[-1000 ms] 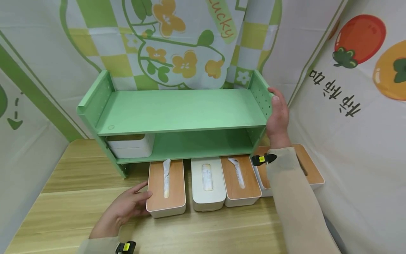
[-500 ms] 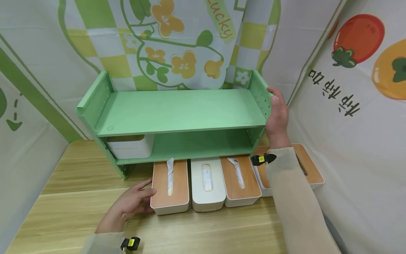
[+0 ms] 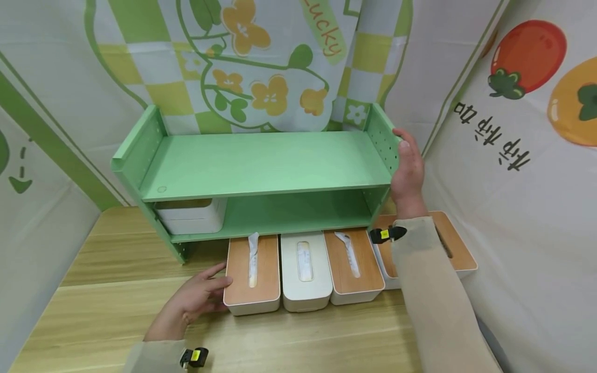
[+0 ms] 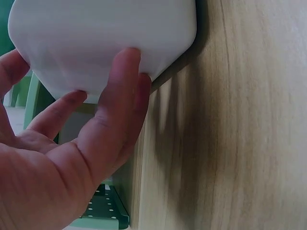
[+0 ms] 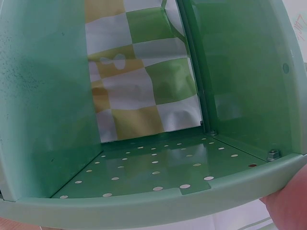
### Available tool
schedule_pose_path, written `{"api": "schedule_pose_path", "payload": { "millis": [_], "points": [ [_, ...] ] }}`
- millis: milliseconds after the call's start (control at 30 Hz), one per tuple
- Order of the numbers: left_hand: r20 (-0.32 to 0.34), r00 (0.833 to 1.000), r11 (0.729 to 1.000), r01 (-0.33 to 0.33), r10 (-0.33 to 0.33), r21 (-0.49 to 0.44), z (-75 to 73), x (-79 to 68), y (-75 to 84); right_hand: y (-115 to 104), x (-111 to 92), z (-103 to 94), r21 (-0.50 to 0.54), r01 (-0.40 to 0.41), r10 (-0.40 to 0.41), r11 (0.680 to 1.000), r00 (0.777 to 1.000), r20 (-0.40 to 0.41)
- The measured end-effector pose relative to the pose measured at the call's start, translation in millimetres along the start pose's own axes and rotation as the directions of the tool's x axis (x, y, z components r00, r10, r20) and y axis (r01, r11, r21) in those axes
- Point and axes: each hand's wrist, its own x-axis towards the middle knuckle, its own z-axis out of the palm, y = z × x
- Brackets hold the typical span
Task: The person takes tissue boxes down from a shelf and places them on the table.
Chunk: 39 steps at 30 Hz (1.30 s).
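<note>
My left hand point(image 3: 196, 300) is at the left side of a tissue box point(image 3: 268, 259) with a wood-look lid. In the left wrist view its fingertips touch the white wall of that tissue box point(image 4: 105, 33), fingers fairly straight. A cream tissue box point(image 3: 291, 290) stands just right of it, then another wood-lidded tissue box point(image 3: 338, 264). My right hand point(image 3: 408, 181) rests against the outside of the right side panel of a green shelf point(image 3: 270, 160), fingers pointing up. Only a bit of the right hand point(image 5: 290, 201) shows beyond the panel's edge in the right wrist view.
A white box point(image 3: 193, 217) with a brown top sits at the left end of the shelf's lower level. More wood-lidded boxes point(image 3: 454, 238) lie partly behind my right forearm. Wood-grain table point(image 3: 116, 290) extends left and front; printed cloth walls point(image 3: 508, 207) surround it.
My left hand has moved right, sliding the left wood-lidded tissue box up close to the cream one. My right hand stays on the shelf's side panel.
</note>
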Motion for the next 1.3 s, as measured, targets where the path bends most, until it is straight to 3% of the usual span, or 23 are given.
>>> {"api": "schedule_pose_path", "payload": {
  "millis": [633,1033,1300],
  "points": [
    [-0.001,1.000,1.000,-0.011,0.011,0.022,8.2,-1.5,1.2,-1,0,-0.2,0.061,-0.025,0.025,0.998,1.000,0.006],
    [-0.047,0.999,0.999,-0.004,0.005,0.039,11.1,-2.5,0.5,-3,0,1.2,0.044,-0.020,0.019,0.999,1.000,0.008],
    [-0.050,0.999,1.000,-0.010,0.010,0.013,11.2,-1.5,-3.0,-1,1,1.3,-0.022,0.039,-0.040,0.999,0.999,-0.010]
  ]
}}
